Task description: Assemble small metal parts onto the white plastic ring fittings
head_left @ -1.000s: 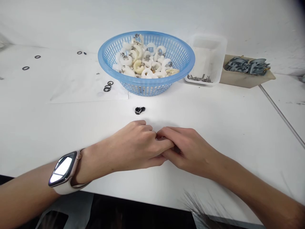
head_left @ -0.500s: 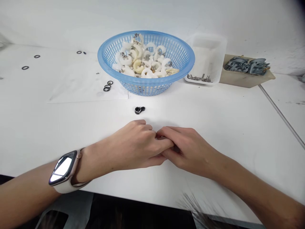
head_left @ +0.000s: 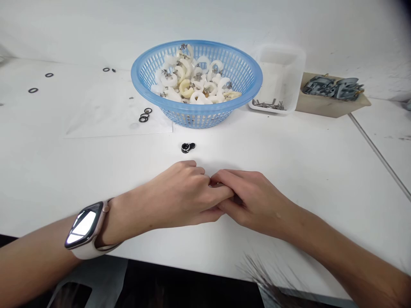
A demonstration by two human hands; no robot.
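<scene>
My left hand [head_left: 189, 196], with a watch [head_left: 84, 226] on its wrist, is closed with its knuckles up over the white table [head_left: 154, 164]. My right hand [head_left: 248, 199] meets it, its curled fingers pressed against the left thumb and fingers. Whatever the two hands pinch between them is hidden by the fingers. Just beyond the left knuckles lies a small black part with a silvery ring [head_left: 187, 147], touched by neither hand.
Behind it stands a blue basket [head_left: 205, 112] of white plastic rings with metal bits. To its right are a white tray [head_left: 293, 81] holding thin metal pieces and a box [head_left: 316, 107] bearing grey metal parts. Several black O-rings [head_left: 143, 117] lie at left, some on a white sheet [head_left: 96, 124].
</scene>
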